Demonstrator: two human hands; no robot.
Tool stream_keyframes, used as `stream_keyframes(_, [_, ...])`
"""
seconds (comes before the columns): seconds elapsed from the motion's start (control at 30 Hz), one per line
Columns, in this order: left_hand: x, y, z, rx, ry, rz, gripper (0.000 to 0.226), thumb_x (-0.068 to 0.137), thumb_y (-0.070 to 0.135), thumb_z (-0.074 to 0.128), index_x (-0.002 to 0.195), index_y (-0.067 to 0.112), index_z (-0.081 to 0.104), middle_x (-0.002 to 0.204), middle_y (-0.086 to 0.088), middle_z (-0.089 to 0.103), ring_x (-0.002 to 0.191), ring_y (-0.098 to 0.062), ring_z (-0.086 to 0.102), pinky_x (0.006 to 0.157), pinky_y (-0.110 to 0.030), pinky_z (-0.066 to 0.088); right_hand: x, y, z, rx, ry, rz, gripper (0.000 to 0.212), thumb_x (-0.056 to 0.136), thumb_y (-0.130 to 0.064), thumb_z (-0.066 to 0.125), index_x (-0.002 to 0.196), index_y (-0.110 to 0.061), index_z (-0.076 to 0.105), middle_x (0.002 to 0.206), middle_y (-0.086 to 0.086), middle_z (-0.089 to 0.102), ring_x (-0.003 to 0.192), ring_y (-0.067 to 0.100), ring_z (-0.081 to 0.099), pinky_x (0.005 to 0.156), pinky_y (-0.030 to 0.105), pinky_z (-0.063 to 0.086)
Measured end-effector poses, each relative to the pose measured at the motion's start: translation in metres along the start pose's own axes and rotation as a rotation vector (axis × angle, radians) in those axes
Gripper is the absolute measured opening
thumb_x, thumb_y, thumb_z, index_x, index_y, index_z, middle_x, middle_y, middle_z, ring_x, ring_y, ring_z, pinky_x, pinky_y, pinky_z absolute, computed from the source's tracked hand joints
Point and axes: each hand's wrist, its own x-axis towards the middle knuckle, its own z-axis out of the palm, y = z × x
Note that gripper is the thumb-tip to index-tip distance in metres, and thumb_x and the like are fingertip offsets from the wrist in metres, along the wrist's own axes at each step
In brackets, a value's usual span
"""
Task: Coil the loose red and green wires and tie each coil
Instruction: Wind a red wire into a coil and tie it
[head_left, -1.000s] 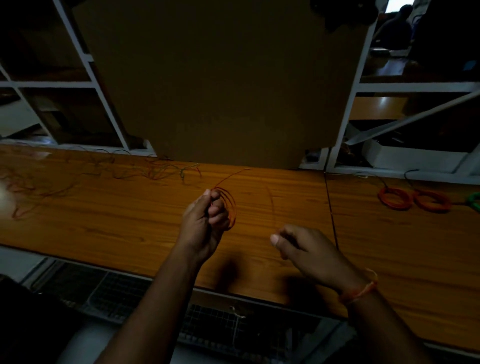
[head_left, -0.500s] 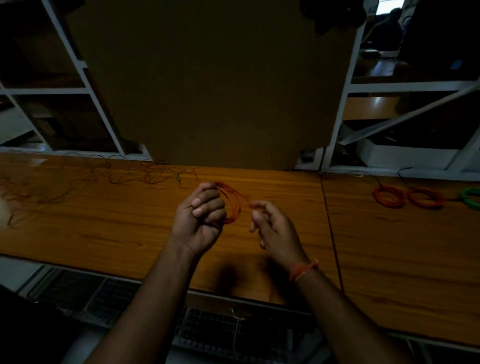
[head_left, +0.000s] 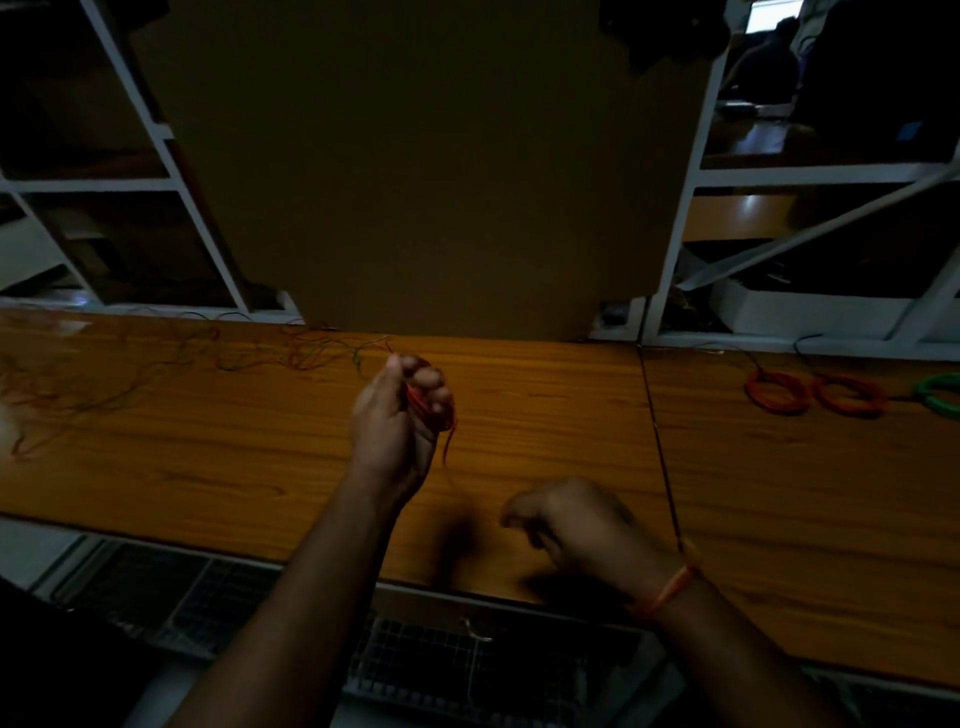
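- Head view: a small red coil (head_left: 427, 408) is gripped in the curled fingers of the left hand (head_left: 397, 423), above the wooden table (head_left: 545, 415), and a short red tail hangs below it.
- The right hand (head_left: 571, 522) is blurred, with fingers curled; whether the thin tail is pinched by it cannot be told.
- The step in hand is judged to be the tying of this coil.
- Next, the tail must probably be wrapped around the loops and pulled tight.
- Loose wires (head_left: 156, 364) lie far left; finished coils (head_left: 813, 395) lie far right.
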Motion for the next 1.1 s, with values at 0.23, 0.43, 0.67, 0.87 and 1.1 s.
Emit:
stream_keyframes(0.23, [-0.012,-0.023,-0.007,0.699,-0.372,0.003,0.027,0.112,0.024,0.032,0.1,0.006,0.048,0.072,-0.015,0.066,0.059,-0.026,0.062,0.053,-0.03,0.051,-0.011,-0.02,-0.068,0.117,0.314,-0.18,0.006,0.098,-0.033,0.064,0.102,-0.032,0.068,0.079,-0.018,0.064,0.074,-0.002,0.059,0.064,0.018,0.045])
stream_keyframes(0.43, [-0.016,-0.03,-0.002,0.646,-0.487,-0.113,0.027,0.111,0.023,0.036,0.093,0.009,0.049,0.057,-0.001,0.041,0.046,-0.012,0.032,0.044,-0.023,0.026,-0.002,-0.016,-0.081,0.169,0.482,-0.23,0.012,0.094,-0.021,0.068,0.098,-0.032,0.066,0.084,-0.025,0.056,0.082,-0.006,0.057,0.067,0.012,0.042])
stream_keyframes(0.67, [-0.015,-0.024,0.002,0.247,-0.557,-0.384,0.029,0.106,0.028,0.037,0.097,0.01,0.058,0.061,0.003,0.028,0.046,-0.009,0.022,0.046,-0.027,0.014,0.014,-0.008,-0.064,0.508,0.658,-0.102,0.012,0.098,-0.013,0.064,0.106,-0.019,0.07,0.099,-0.013,0.068,0.095,0.002,0.065,0.078,0.018,0.052])
stream_keyframes(0.87, [-0.018,-0.025,0.01,-0.077,-0.596,-0.49,0.025,0.103,0.029,0.041,0.091,0.012,0.055,0.057,0.008,0.021,0.045,-0.007,0.015,0.042,-0.022,0.014,0.021,-0.006,-0.038,0.67,0.759,0.073,0.018,0.101,-0.038,0.059,0.108,-0.026,0.069,0.104,-0.005,0.065,0.097,0.011,0.063,0.082,0.04,0.056])
stream_keyframes(1.1, [-0.023,-0.031,0.018,-0.264,-0.485,-0.505,0.02,0.099,0.031,0.048,0.089,0.015,0.056,0.056,0.011,0.021,0.044,-0.005,0.016,0.043,-0.019,0.015,0.014,-0.01,-0.018,0.948,0.537,0.042,0.036,0.104,-0.048,0.045,0.125,-0.028,0.066,0.108,0.0,0.072,0.101,0.02,0.068,0.085,0.049,0.055])
